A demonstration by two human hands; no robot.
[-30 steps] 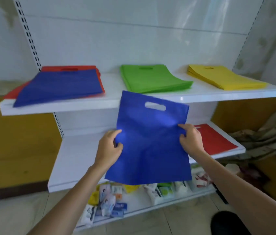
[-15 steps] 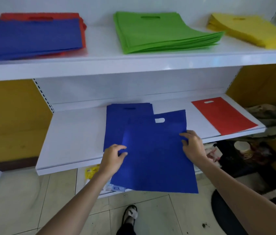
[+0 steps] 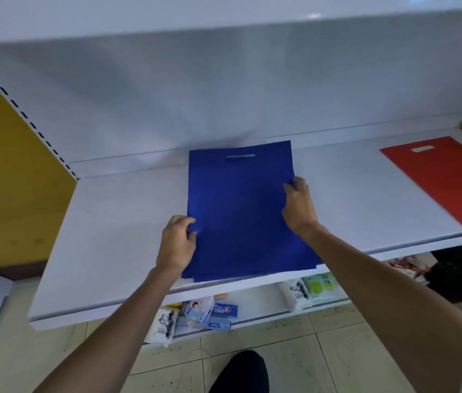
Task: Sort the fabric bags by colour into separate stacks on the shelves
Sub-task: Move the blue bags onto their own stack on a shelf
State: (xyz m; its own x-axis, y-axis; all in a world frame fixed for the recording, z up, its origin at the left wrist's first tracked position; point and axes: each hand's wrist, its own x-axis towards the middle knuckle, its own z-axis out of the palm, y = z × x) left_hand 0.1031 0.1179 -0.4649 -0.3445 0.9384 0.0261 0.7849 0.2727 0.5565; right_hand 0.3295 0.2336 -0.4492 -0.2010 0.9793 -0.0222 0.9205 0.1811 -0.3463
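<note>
White shelf (image 3: 110,236) | blue bag (image 3: 241,217) flat, red bag (image 3: 445,180) well apart | left grip (image 3: 177,242), right grip (image 3: 299,205) pinching blue bag edges

1. Pinching left edge of blue bag (image 3: 241,211) with left hand (image 3: 177,242).
2. Gripping its right edge with right hand (image 3: 299,205).
3. Laid flat on white shelf (image 3: 110,236), handle slot rearward.
4. Well apart rightward, same shelf: red bag (image 3: 445,182).

Blue and red bags flat on the white shelf (image 3: 110,236).
The blue bag (image 3: 238,211) lay mid-shelf, slot handle at 12 o'clock, near end by the front lip, more blue edges showing beneath. The red bag (image 3: 445,180) lay well apart at 3 o'clock, handle at 12, slanting toward 5.
</note>
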